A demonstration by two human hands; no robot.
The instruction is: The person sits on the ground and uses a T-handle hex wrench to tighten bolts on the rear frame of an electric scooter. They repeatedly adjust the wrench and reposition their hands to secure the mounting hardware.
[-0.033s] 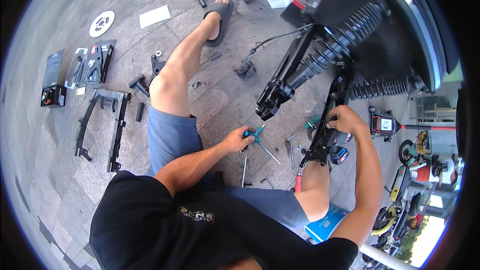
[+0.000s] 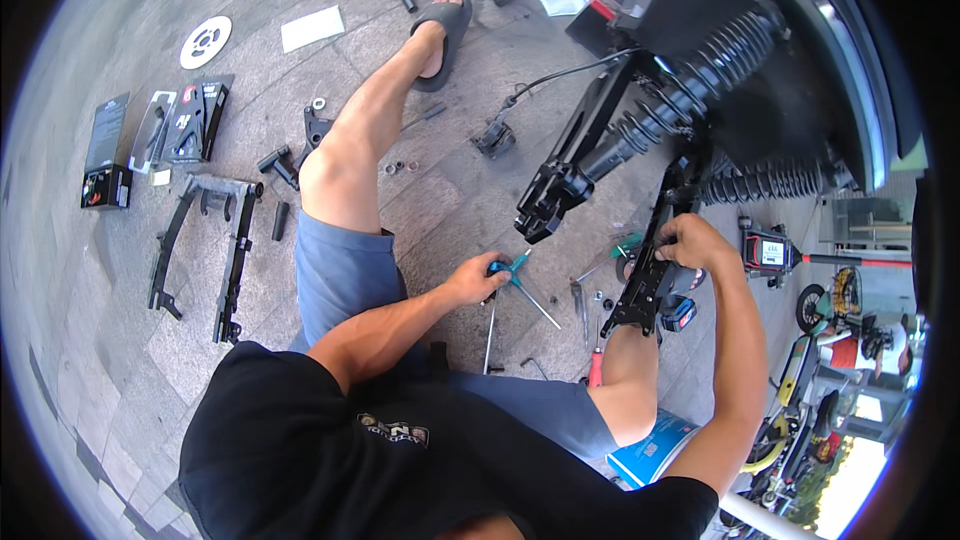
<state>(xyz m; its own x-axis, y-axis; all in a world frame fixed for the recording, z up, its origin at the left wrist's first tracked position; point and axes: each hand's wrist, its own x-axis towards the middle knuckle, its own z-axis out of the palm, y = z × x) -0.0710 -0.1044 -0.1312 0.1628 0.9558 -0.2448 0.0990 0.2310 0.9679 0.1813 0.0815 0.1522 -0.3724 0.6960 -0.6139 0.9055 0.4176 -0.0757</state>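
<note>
Blu T-wrench (image 2: 514, 273) in L hand (image 2: 475, 279), blk swingarm (image 2: 640, 292) at R hand (image 2: 692, 241)

the hands (image 2: 478, 280) hold a blue t-handle (image 2: 516, 271) and touch black metalwork (image 2: 640, 290).

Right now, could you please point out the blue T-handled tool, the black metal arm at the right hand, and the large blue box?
Blue T-handled tool (image 2: 515, 275), head view: where handle meets shaft.
Black metal arm (image 2: 636, 296), head view: its lower stretch.
Large blue box (image 2: 650, 448), head view: its flat printed face.
</note>
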